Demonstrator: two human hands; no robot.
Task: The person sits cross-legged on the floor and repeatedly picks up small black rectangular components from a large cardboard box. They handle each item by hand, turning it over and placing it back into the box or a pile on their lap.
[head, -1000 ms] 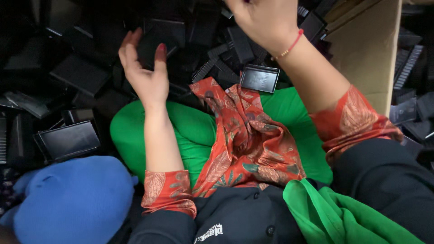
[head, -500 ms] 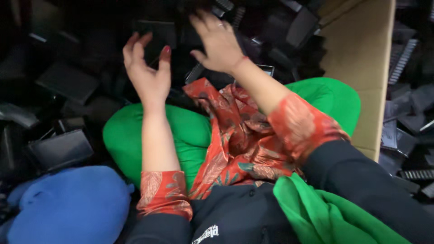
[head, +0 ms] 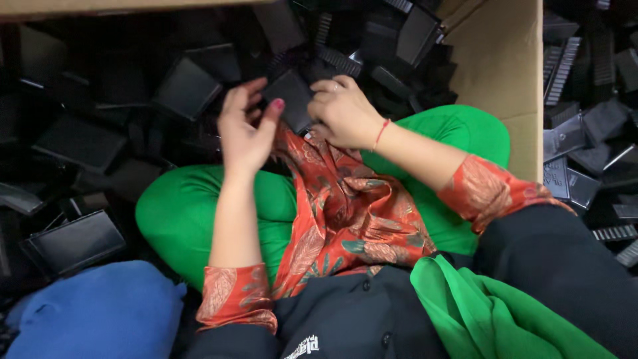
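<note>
A blue cushion [head: 93, 312] lies nearest, left of the green-clad knees [head: 193, 213]. Beyond the knees, black plastic parts [head: 80, 143] fill a cardboard box [head: 498, 73]. Over that heap, the left hand [head: 244, 136], fingers loosely spread, touches a flat black piece [head: 292, 100]; the right hand [head: 342, 113] pinches its other edge.

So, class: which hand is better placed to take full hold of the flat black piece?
Right hand, probably: its fingers already curl over the black piece. The left hand is open beside it, only fingertips near.
</note>
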